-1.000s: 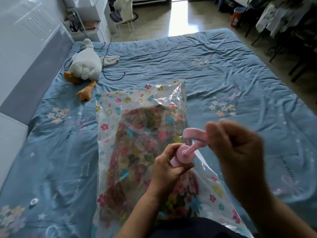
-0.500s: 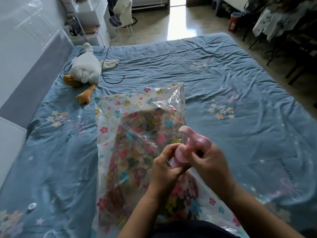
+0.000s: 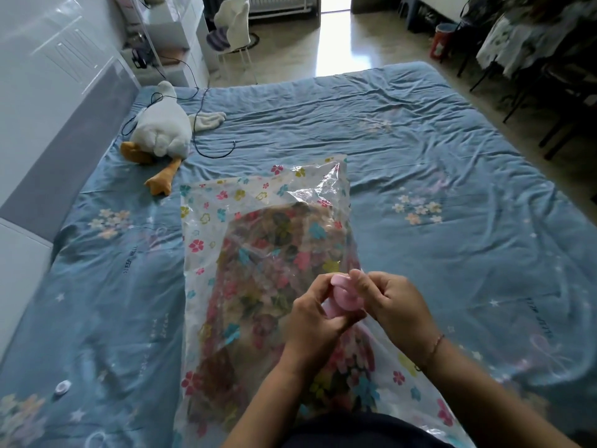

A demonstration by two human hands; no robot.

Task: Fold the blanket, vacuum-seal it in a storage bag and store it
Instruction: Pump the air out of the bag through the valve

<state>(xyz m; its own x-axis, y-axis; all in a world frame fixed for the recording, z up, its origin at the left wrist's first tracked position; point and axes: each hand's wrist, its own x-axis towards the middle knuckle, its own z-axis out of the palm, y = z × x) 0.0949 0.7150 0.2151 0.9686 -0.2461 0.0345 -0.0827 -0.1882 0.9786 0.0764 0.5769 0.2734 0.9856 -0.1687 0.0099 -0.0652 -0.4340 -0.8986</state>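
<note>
A clear storage bag (image 3: pixel 223 221) printed with small flowers lies on the blue bed. The folded floral blanket (image 3: pixel 258 286) shows through its plastic. A pink hand pump (image 3: pixel 343 297) stands on the bag's right side, pressed down short. My left hand (image 3: pixel 315 315) grips the pump's body from the left. My right hand (image 3: pixel 391 302) curls over the pump's top handle. Most of the pump is hidden by my fingers.
A white plush goose (image 3: pixel 163 130) lies at the bed's far left beside a black cable (image 3: pixel 206 147). A small round white cap (image 3: pixel 61 387) rests on the blue bedsheet (image 3: pixel 452 176) near left. A white chair (image 3: pixel 234 30) and dark chairs (image 3: pixel 568 92) stand beyond the bed.
My right hand came down from its raised position, pushing the pump handle into the body. My left hand stayed on the pump.
</note>
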